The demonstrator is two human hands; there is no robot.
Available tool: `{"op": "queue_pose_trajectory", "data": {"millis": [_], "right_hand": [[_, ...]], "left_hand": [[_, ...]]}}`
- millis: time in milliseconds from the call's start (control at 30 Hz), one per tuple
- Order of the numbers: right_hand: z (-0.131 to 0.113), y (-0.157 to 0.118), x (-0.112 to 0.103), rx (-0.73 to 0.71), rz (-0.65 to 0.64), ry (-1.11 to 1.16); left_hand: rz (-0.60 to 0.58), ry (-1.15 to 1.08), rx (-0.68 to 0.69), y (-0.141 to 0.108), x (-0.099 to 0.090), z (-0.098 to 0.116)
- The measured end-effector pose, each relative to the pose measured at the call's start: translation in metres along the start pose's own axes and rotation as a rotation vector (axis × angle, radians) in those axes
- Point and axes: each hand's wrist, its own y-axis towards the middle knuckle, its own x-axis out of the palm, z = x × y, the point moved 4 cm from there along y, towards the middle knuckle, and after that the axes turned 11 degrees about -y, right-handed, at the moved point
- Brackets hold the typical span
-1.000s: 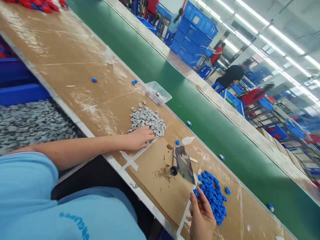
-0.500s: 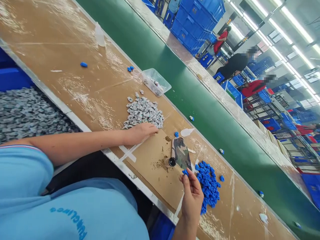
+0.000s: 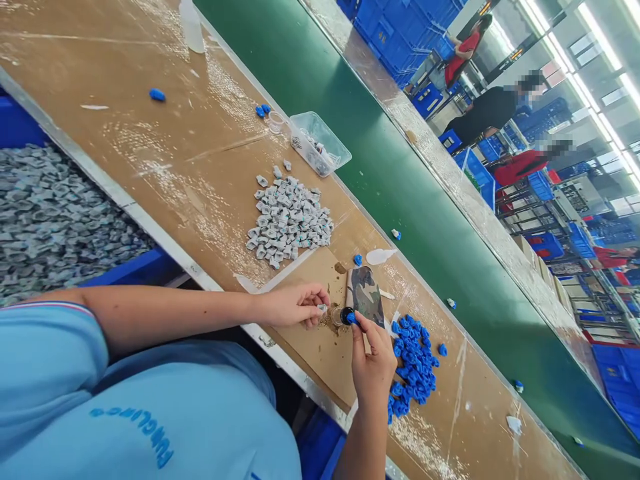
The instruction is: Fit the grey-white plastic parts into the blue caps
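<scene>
My left hand (image 3: pixel 299 305) pinches a small grey-white part (image 3: pixel 321 308) over the cardboard sheet. My right hand (image 3: pixel 373 348) is closed on a small blue part (image 3: pixel 351 318), holding it at the black mouth of a small glass jar (image 3: pixel 342 316). Just behind the jar lies a camouflage-patterned cloth (image 3: pixel 367 293). A heap of grey-white parts (image 3: pixel 290 220) is spread beyond my left hand. Close to my right hand, on its right, is a pile of blue parts (image 3: pixel 414 360). The jar's inside is hidden by the blue part and fingers.
A clear plastic box (image 3: pixel 320 144) with small items stands by the green conveyor belt (image 3: pixel 370 167). A white bottle (image 3: pixel 191 27) is at the far left. A bin of grey parts (image 3: pixel 65 220) sits below the table's edge. People work among blue crates (image 3: pixel 400 33) beyond.
My left hand has come from the grey heap towards the jar with a grey-white part. My right hand has brought the blue part left to the jar's mouth. The view has shifted slightly.
</scene>
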Motion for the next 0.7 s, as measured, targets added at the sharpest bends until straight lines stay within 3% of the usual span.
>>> {"op": "queue_pose_trajectory", "data": {"millis": [233,367,467,567,700], "right_hand": [[-0.002,0.0,-0.001,-0.017,0.014,-0.007],[0.006,-0.006,0.001,0.179,0.007,0.119],[0.008,-0.016,0.009,0.353,-0.005,0.389],[-0.002,-0.023,0.017,0.405,-0.043,0.586],[-0.019,-0.026,0.023,0.432,-0.102,0.605]], "left_hand": [[0.017,0.222,0.067,0.001,0.001,-0.006],[0.056,0.149,0.105,0.002,-0.001,-0.01],[0.056,0.164,0.113,0.003,-0.001,-0.01],[0.03,0.145,0.121,0.001,0.001,-0.007],[0.006,0.066,0.126,-0.001,0.002,-0.009]]}}
